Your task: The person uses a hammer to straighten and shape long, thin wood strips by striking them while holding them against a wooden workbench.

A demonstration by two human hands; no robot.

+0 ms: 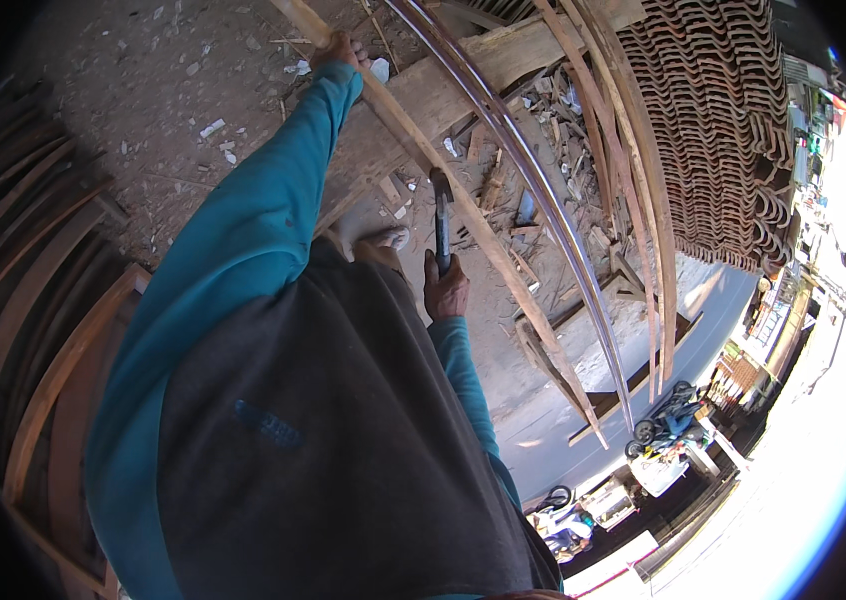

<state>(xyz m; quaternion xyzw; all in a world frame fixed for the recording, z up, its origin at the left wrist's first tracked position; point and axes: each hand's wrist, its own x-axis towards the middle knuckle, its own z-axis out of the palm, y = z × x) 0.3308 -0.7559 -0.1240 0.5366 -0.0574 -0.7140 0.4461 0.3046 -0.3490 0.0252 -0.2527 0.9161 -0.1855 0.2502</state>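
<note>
Right hand (446,290) around hammer (440,215)

Harsh daylight blows out right edge (fisheye rim dark).

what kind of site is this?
Probably an open-air woodworking yard beside a street. The left hand grips a long wooden slat, the right hand holds a hammer, offcuts litter the dirt, and roof tiles are stacked nearby.

Single fisheye on my head, looking steeply down my chest from close range, my hammer-gripping right hand (446,288) near frame centre, my left hand (339,48) far above it at the top edge.
</note>
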